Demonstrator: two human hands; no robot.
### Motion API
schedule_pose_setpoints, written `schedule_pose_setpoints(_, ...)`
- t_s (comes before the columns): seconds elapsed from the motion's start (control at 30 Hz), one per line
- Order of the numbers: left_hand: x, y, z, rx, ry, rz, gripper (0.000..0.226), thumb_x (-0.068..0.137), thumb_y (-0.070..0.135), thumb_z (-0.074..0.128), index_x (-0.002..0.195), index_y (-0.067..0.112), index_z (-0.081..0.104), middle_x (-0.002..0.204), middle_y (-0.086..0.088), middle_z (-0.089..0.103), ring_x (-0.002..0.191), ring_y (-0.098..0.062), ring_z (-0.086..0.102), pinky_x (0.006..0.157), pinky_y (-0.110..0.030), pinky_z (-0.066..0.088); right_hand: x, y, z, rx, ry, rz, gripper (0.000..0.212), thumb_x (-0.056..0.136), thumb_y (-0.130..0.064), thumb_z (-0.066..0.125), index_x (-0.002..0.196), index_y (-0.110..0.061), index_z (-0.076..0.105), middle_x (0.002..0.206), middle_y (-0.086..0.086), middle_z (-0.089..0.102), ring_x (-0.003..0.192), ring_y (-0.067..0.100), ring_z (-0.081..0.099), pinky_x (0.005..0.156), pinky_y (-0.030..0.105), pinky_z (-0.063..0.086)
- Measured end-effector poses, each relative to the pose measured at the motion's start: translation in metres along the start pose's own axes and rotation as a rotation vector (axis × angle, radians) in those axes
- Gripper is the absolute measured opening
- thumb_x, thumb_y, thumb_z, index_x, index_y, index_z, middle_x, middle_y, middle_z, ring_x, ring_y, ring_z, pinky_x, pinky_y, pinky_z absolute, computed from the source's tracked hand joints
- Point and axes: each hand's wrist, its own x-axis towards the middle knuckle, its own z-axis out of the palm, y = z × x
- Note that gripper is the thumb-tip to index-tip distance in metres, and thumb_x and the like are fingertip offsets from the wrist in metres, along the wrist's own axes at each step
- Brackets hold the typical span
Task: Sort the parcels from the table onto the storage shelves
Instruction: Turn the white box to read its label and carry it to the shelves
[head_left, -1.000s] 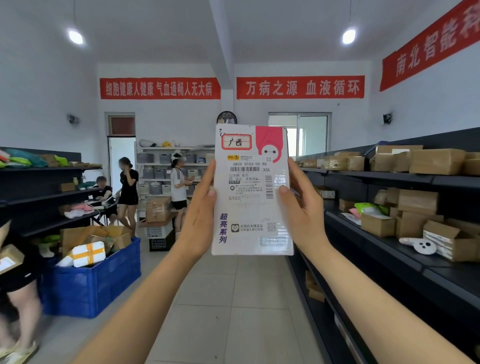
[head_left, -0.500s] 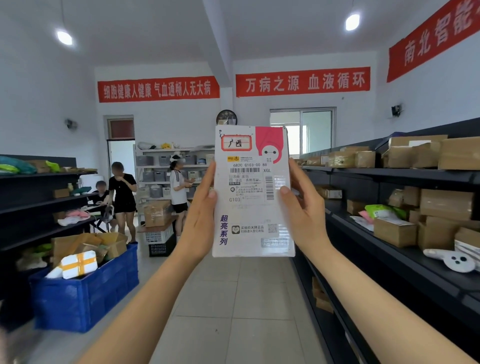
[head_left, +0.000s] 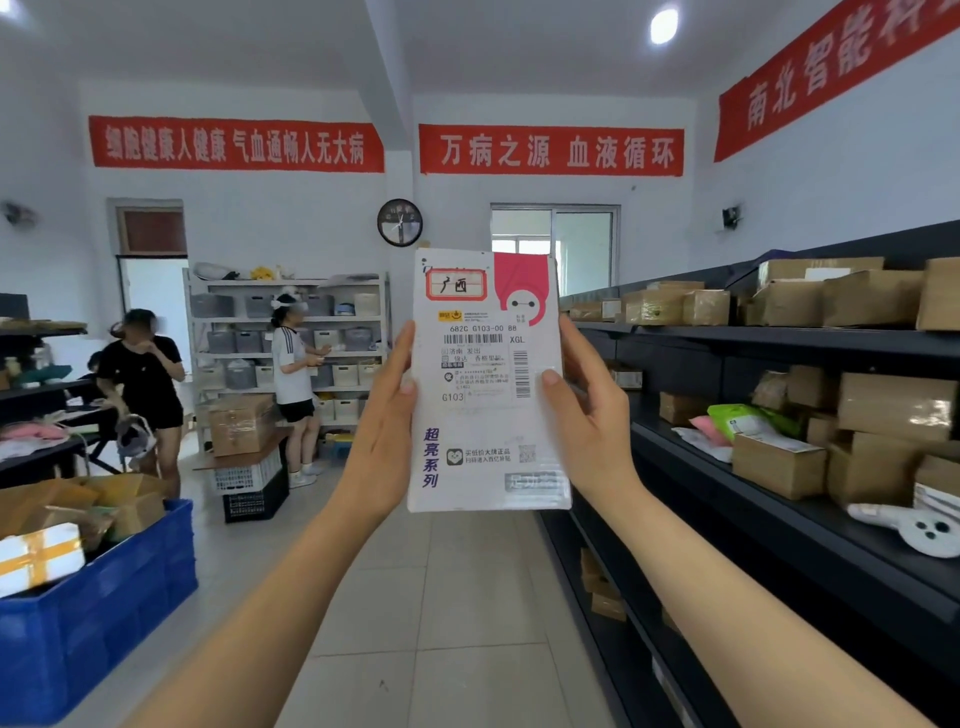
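Observation:
I hold a flat white parcel (head_left: 485, 415) upright at arm's length in the middle of the view. It carries a shipping label, a barcode, a red-framed tag and a pink corner. My left hand (head_left: 382, 431) grips its left edge and my right hand (head_left: 589, 415) grips its right edge. Dark storage shelves (head_left: 779, 343) run along the right wall, loaded with brown cardboard boxes (head_left: 896, 405) and a green bag (head_left: 748, 418).
A blue crate (head_left: 98, 597) full of parcels stands on the floor at the left. Dark shelves (head_left: 41, 389) line the left wall. Two people (head_left: 145, 384) stand near a far white rack (head_left: 291, 322), beside a box on stacked crates (head_left: 244, 441). A tiled aisle (head_left: 457, 623) runs ahead.
The view has swung right and moved a little forward along the aisle. The blue crate sits further left. Both hands keep the same grip on the parcel.

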Motion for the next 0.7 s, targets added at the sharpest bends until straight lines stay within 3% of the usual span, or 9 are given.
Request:
schedule_pose_setpoints(0.17, 0.029, -0.043, -0.011, -0.099, -0.039, 0.012, 0.052, 0.091, 0.049, 0.033, 0.142, 0.050, 0.021, 0.154, 0.018, 0.031, 0.139, -0.007, 0.037, 0.111, -0.048, 0.036, 0.021, 0.034, 0.023, -0.029, 0.012, -0.021, 0.051, 0.086, -0.038, 0.050, 0.136, -0.034, 0.042, 0.129, 0.004, 0.062, 0.110, 0.017, 0.067, 0.079, 0.042, 0.060)
schedule_pose_setpoints(0.37, 0.055, -0.095, -0.018, -0.134, -0.072, -0.011, 0.059, 0.091, 0.050, 0.035, 0.148, 0.040, 0.021, 0.155, 0.011, 0.031, 0.142, -0.013, 0.032, 0.113, -0.054, 0.030, 0.035, 0.072, 0.039, -0.066, 0.030, 0.000, 0.053, 0.085, -0.039, 0.050, 0.136, -0.031, 0.041, 0.126, 0.003, 0.064, 0.107, 0.017, 0.068, 0.076, 0.035, 0.061)
schedule_pose_setpoints(0.47, 0.062, -0.110, -0.017, -0.142, -0.059, -0.030, 0.052, 0.090, 0.050, 0.034, 0.140, 0.050, 0.023, 0.152, 0.023, 0.030, 0.141, -0.006, 0.031, 0.115, -0.048, 0.029, 0.044, 0.088, 0.043, -0.072, 0.026, 0.006, 0.052, 0.084, -0.039, 0.050, 0.135, -0.031, 0.042, 0.126, 0.003, 0.064, 0.107, 0.017, 0.068, 0.076, 0.034, 0.061)
schedule_pose_setpoints(0.6, 0.076, -0.131, -0.011, -0.123, -0.047, -0.027, 0.049, 0.095, 0.038, 0.030, 0.143, 0.041, 0.020, 0.138, 0.046, 0.029, 0.137, 0.009, 0.029, 0.115, -0.031, 0.029, 0.058, 0.115, 0.043, -0.068, 0.028, 0.011, 0.054, 0.085, -0.039, 0.050, 0.137, -0.030, 0.041, 0.127, 0.004, 0.063, 0.109, 0.019, 0.067, 0.076, 0.036, 0.061)
schedule_pose_setpoints(0.7, 0.087, -0.149, -0.009, -0.146, -0.045, -0.043, 0.045, 0.095, 0.036, 0.030, 0.137, 0.051, 0.023, 0.148, 0.029, 0.031, 0.138, 0.001, 0.034, 0.114, -0.036, 0.033, 0.069, 0.137, 0.044, -0.053, 0.017, 0.017, 0.052, 0.084, -0.038, 0.051, 0.135, -0.034, 0.042, 0.127, 0.002, 0.063, 0.109, 0.018, 0.067, 0.076, 0.036, 0.061)
